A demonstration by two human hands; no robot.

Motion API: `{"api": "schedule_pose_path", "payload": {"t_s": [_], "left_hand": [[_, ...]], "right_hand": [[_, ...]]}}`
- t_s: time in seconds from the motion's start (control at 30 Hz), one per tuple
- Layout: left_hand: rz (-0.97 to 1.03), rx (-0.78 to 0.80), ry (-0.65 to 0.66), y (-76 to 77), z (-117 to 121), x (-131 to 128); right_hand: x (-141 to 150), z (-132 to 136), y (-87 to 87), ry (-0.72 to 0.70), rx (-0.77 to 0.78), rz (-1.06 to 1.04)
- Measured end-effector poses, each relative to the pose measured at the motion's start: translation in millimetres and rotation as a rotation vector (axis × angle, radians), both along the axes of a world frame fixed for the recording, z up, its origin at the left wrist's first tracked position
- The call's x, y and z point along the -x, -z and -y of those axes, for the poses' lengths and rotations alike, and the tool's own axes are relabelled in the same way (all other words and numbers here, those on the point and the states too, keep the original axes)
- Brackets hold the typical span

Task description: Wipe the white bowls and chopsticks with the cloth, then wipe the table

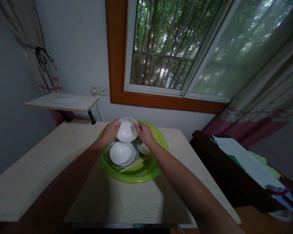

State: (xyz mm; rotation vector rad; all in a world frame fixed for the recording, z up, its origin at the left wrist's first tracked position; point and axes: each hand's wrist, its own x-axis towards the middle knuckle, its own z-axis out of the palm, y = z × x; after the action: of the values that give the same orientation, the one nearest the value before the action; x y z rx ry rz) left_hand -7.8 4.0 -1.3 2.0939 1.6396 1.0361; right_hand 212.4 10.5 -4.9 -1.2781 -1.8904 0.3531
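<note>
A white bowl (127, 130) is gripped by its rim from both sides, tilted so its inside faces me. On its left edge is my left hand (110, 131), closed with the thumb over the rim. My right hand (145, 132) closes on the opposite edge the same way. Below them, a green basin (134, 177) stands on the table. Inside it, another white bowl (122, 153) sits on a grey-rimmed dish (136, 155). A further bowl (143, 149) is partly hidden by my right hand and wrist. Wooden chopsticks (134, 163) lie across the basin in front.
The pale wooden table (70, 143) carries a small raised shelf (63, 101) at back left, with a paper on it. Behind stands the wall with a window (166, 48) and sockets (99, 91). Papers (249, 162) lie on dark furniture at right.
</note>
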Motion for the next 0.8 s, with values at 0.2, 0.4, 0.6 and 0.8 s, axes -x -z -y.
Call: {"api": "schedule_pose_path", "payload": {"t_s": [0.2,0.4,0.6,0.8], "left_hand": [[0.108,0.032,-0.004,8.4,-9.6,4.5],[0.221,0.086,0.034,15.9,-19.3,7.4],[0.412,0.297,0.313,11.0,-13.8,3.6],[0.330,0.475,0.441,6.1,-5.4,4.6]], "right_hand": [[-5.8,0.2,-4.3,-0.021,-0.058,-0.148],[-11.7,-1.0,-9.0,0.096,-0.116,-0.204],[-19.2,-5.4,-8.1,0.196,-0.133,-0.167],[-25.9,-10.6,-4.8,0.265,-0.097,-0.076]]}}
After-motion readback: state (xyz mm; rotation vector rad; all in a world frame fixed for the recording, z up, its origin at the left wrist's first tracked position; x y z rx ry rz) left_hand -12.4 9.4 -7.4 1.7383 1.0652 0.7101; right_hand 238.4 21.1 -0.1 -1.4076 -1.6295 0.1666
